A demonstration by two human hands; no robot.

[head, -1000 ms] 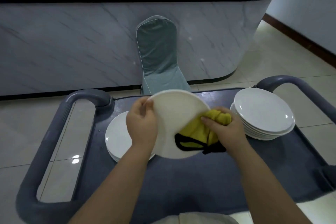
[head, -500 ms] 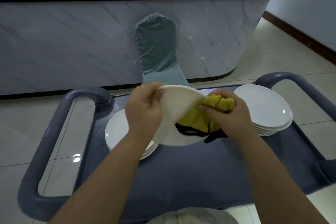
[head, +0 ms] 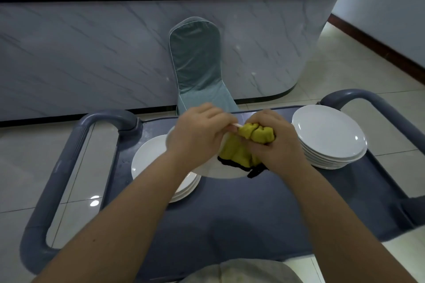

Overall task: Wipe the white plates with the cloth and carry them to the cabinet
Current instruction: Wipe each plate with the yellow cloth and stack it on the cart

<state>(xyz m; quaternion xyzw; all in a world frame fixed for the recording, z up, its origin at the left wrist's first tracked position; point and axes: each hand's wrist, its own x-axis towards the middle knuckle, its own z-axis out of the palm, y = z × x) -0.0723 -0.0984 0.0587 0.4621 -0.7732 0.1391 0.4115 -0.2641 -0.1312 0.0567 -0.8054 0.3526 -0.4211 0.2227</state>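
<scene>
white plate [head: 213, 172] tilted, far rim raised, under bunched yellow cloth [head: 239, 154].

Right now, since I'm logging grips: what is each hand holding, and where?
The left hand grips the white plate at its far rim; right hand grips the bunched yellow cloth against it.

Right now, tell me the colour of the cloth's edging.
Black edging on the yellow cloth, seen in the head view.

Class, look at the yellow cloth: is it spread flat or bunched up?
Bunched up. The yellow cloth is crumpled in folds, gripped by the right hand against the plate that the left hand holds.
</scene>
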